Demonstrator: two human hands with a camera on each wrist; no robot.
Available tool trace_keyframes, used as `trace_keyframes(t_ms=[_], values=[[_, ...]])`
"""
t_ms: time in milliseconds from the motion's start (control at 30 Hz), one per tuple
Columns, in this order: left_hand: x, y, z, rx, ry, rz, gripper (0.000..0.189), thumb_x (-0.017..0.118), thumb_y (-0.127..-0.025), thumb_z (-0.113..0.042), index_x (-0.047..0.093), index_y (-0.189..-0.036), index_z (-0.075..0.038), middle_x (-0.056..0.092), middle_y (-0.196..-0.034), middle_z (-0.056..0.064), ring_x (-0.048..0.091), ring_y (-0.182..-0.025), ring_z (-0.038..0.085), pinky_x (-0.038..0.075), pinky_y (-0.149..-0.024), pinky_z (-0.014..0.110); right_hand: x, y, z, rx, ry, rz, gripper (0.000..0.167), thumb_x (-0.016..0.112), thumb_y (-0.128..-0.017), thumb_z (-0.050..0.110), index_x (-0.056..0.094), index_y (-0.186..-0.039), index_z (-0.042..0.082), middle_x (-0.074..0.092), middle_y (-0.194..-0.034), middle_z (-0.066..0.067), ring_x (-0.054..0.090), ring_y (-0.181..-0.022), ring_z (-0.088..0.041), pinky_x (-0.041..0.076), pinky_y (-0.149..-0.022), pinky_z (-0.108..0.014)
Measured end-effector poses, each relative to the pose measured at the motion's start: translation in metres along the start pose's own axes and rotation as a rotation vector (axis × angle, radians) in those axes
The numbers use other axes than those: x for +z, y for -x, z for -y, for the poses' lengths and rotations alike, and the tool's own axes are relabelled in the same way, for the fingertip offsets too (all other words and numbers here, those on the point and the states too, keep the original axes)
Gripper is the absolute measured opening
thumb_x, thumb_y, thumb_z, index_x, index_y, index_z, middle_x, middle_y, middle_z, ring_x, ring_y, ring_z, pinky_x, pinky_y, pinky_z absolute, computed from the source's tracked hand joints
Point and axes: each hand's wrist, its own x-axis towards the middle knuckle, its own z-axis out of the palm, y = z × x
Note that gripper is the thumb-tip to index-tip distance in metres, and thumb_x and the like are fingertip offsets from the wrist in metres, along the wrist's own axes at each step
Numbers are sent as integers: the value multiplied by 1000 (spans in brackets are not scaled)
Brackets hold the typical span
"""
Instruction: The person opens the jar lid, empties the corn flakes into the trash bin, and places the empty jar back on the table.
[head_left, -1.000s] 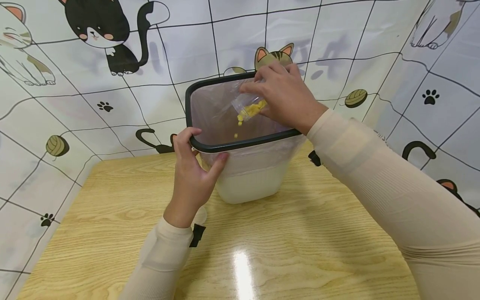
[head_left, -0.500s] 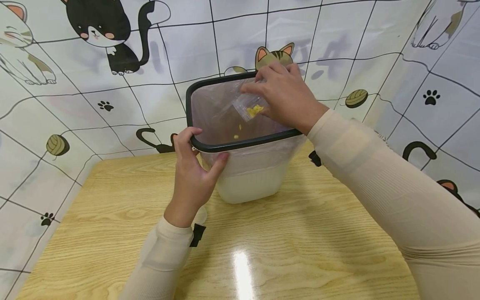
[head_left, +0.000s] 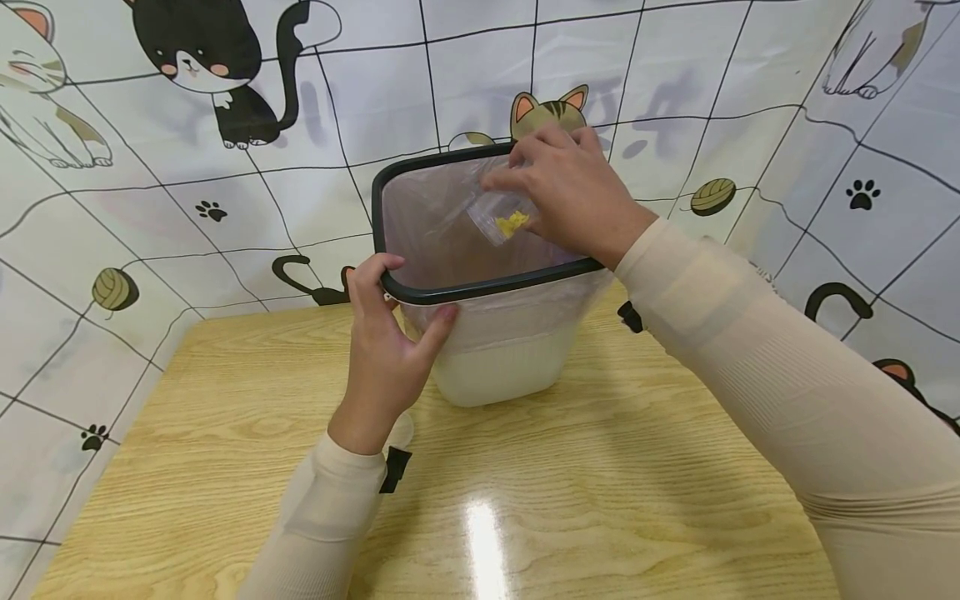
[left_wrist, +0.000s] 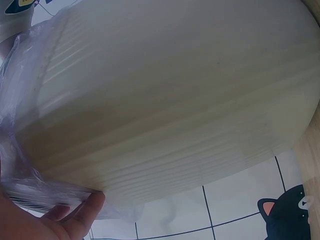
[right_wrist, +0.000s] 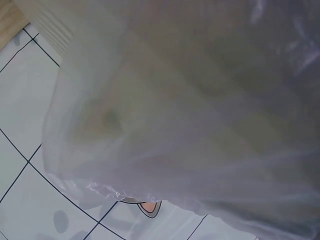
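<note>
A white trash bin (head_left: pixel 498 371) with a black rim (head_left: pixel 480 292) stands on the table, lined with a thin translucent bag (head_left: pixel 435 208). My left hand (head_left: pixel 386 358) grips the rim's near left corner, fingers over the edge and thumb on the outside. Inside the bin's mouth my right hand (head_left: pixel 573 187) holds a small clear plastic bag (head_left: pixel 487 221), its end tipped down to the left. Some yellow bits (head_left: pixel 513 223) lie in that small bag. The left wrist view shows the bin's ribbed side (left_wrist: pixel 165 125) and fingers (left_wrist: pixel 87 215) at the liner. Liner plastic (right_wrist: pixel 190 125) fills most of the right wrist view.
The wood-grain table (head_left: pixel 600 500) runs under both forearms. Behind the bin rises a white wall covering (head_left: pixel 375 108) with a grid and cartoon cats. A clear round piece (head_left: pixel 401 432) and a black strap end (head_left: pixel 395 469) show beside the left wrist.
Yellow bits have fallen from the small bag into the bin, and fewer are left in it. The falling bits seen earlier no longer show. Both hands have stayed nearly in place.
</note>
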Motion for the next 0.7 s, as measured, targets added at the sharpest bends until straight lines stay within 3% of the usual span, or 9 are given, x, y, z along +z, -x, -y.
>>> trace_keyframes(t_ms=[467, 700], values=[[-1, -1, -2, -5, -5, 7, 71, 62, -91, -60, 28, -136, -16, 37, -131, 17, 48, -122, 21, 52, -97, 47, 0, 0, -1, -16, 40, -75, 55, 82, -81, 10, 65, -130, 27, 60, -131, -14, 44, -130, -35, 30, -110, -60], [-2, -1, -1, 2, 0, 0, 72, 61, -90, -61, 29, -135, -16, 37, -130, 17, 48, -123, 21, 52, -96, 46, -2, 0, 1, -20, 74, -68, 54, 80, -83, 9, 65, -131, 27, 60, -131, -14, 42, -132, -34, 29, -112, -61]])
